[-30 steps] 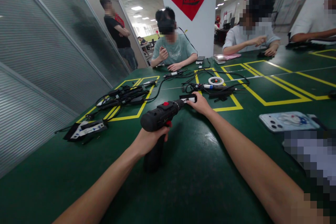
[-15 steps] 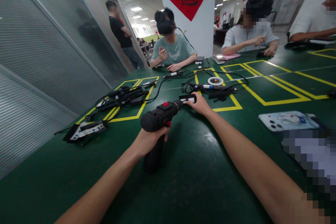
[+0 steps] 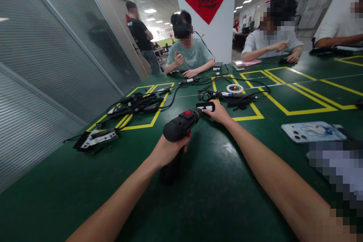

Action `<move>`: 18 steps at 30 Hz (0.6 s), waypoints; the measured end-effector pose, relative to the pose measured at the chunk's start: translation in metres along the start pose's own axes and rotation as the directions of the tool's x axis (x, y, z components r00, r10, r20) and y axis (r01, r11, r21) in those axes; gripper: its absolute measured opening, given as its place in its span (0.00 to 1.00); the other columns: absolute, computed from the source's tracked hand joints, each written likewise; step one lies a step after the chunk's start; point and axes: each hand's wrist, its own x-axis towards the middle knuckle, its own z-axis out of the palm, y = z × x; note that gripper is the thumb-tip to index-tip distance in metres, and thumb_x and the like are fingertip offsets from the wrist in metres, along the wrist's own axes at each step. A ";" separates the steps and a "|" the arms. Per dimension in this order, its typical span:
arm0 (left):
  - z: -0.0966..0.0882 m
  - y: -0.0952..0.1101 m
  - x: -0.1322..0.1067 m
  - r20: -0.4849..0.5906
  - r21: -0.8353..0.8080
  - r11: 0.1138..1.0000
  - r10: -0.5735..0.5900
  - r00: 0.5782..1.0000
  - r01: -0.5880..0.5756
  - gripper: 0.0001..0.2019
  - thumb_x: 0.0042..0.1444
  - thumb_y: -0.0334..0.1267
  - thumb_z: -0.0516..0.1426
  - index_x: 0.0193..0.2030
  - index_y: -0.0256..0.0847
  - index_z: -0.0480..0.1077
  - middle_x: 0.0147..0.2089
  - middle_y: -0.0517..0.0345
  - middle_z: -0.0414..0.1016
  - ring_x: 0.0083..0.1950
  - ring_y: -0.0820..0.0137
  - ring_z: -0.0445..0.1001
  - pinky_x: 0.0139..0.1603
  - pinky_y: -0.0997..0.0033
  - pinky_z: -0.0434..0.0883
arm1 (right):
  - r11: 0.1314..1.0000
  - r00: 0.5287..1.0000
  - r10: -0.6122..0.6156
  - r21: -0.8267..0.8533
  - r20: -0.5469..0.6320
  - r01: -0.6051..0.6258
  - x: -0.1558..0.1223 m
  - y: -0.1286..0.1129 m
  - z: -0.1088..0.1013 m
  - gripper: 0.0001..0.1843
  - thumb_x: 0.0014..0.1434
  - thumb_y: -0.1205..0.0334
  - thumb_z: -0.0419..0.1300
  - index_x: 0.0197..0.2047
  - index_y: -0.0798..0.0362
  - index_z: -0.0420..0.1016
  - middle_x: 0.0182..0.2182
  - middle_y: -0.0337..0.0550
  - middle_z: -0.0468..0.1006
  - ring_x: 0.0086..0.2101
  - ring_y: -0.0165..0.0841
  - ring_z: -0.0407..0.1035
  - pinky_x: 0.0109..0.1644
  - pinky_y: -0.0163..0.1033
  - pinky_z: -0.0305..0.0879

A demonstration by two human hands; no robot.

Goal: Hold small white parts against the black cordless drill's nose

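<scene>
While the left hand (image 3: 169,150) grips a black power drill (image 3: 180,125), its nose aimed at a small black-and-white piece (image 3: 209,108) pinched in the right hand (image 3: 220,112), work on that piece looks under way, unfinished; contact is unclear. Both are over the worktop (image 3: 227,196), beyond its near edge; tangled cables (image 3: 138,105) lie toward its left edge.

I see the person's left forearm (image 3: 123,199) bare and slim, tapering smoothly toward an equally bare left hand (image 3: 170,151). The right forearm (image 3: 272,174) is bare too, long and narrow, widening away from the bare right hand (image 3: 220,113); at its upper end, blocky blurring hides the detail.
</scene>
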 end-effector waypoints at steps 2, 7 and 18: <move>0.000 0.000 0.000 -0.002 -0.014 1.000 -0.004 1.000 0.004 0.05 0.51 0.34 0.55 0.35 0.38 0.69 0.21 0.63 0.69 0.25 0.70 0.68 0.30 0.71 0.64 | 1.000 1.000 0.002 0.000 0.002 -0.002 0.000 -0.001 -0.001 0.28 0.52 0.51 0.63 0.54 0.53 0.65 0.45 0.48 0.73 0.45 0.39 0.69 0.51 0.43 0.64; -0.004 -0.004 0.001 -0.007 -0.058 0.998 -0.005 1.000 0.005 0.05 0.51 0.34 0.55 0.35 0.38 0.69 0.23 0.61 0.70 0.25 0.69 0.69 0.31 0.69 0.65 | 1.000 1.000 0.007 0.009 0.002 -0.007 0.000 -0.001 -0.001 0.29 0.52 0.51 0.64 0.54 0.52 0.64 0.45 0.48 0.73 0.46 0.39 0.69 0.51 0.44 0.64; -0.007 -0.010 0.002 -0.027 -0.074 0.996 -0.056 0.998 0.054 0.07 0.51 0.36 0.55 0.36 0.37 0.70 0.21 0.60 0.71 0.25 0.69 0.69 0.30 0.70 0.63 | 0.999 1.000 -0.029 0.028 0.001 0.029 0.000 0.004 0.001 0.27 0.52 0.51 0.63 0.53 0.52 0.65 0.45 0.46 0.72 0.44 0.37 0.69 0.51 0.44 0.64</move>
